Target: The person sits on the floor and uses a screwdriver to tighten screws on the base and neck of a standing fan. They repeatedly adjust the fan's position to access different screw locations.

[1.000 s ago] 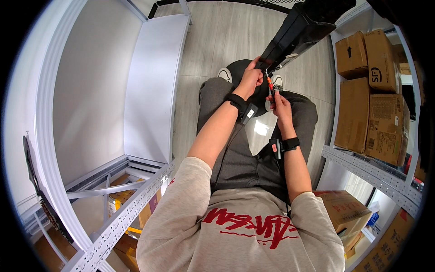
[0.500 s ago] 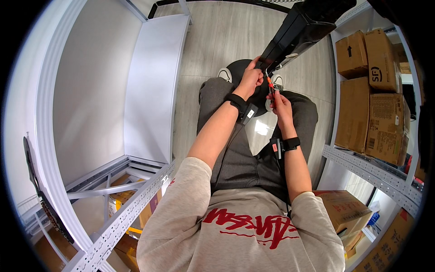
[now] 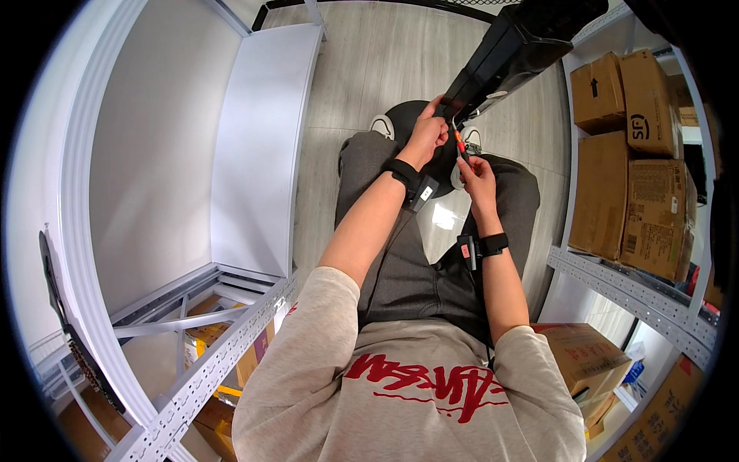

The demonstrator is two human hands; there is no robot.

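Between the two hands, a small tool with an orange handle (image 3: 459, 144), tip up against the low end of a long black box (image 3: 514, 51). Left hand (image 3: 428, 135) wrapped tight round that low end, holding it up. Right hand (image 3: 475, 171) pinched narrow on the little tool, just below and beside the left.

Could slip off, maybe: thin tip, smooth hard black side, and a poke at the left fingers right next to it. Could tip too, since most of the heavy box hangs far past the hands, up and away. Below the hands, soft grey trousers (image 3: 416, 269) and a pale wood floor (image 3: 385, 61), so a dropped screw or bit would be hard to find.

Right of the hands, brown cardboard boxes (image 3: 639, 169), rough and square, on a grey metal shelf (image 3: 616, 281) full of holes. Left of the hands, a flat white board (image 3: 258, 146), smooth and plain.
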